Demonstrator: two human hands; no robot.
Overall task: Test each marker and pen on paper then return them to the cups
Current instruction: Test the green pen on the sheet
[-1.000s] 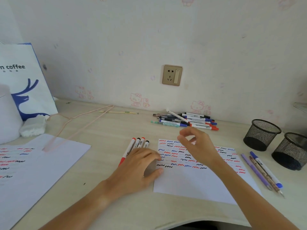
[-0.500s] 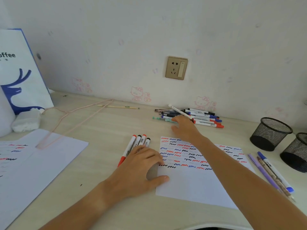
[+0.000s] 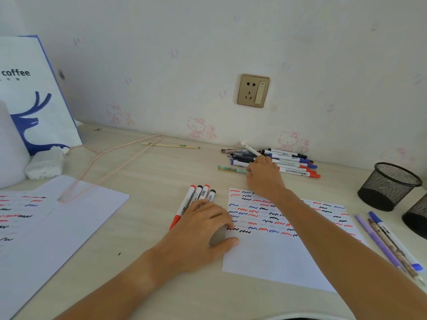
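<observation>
1. The right hand [image 3: 265,179] reaches over the pile of markers and pens [image 3: 277,161] by the wall; its fingers curl down onto the near-left edge of the pile, but whether the grip has closed on one I cannot tell.
2. The left hand [image 3: 203,229] lies flat, fingers spread, pinning the left edge of the test paper [image 3: 272,252], with four markers [image 3: 198,197] just beside it.
3. To do this well, I judge it best to pinch a single barrel from the pile's near edge and lift it straight up, so the neighbours do not roll.
4. Keep the paper pinned; the bare lower part has room for a fresh scribble.
5. The two mesh cups [image 3: 388,185] stand empty at the right of the worktop, three pens [image 3: 390,243] lying near them.
</observation>
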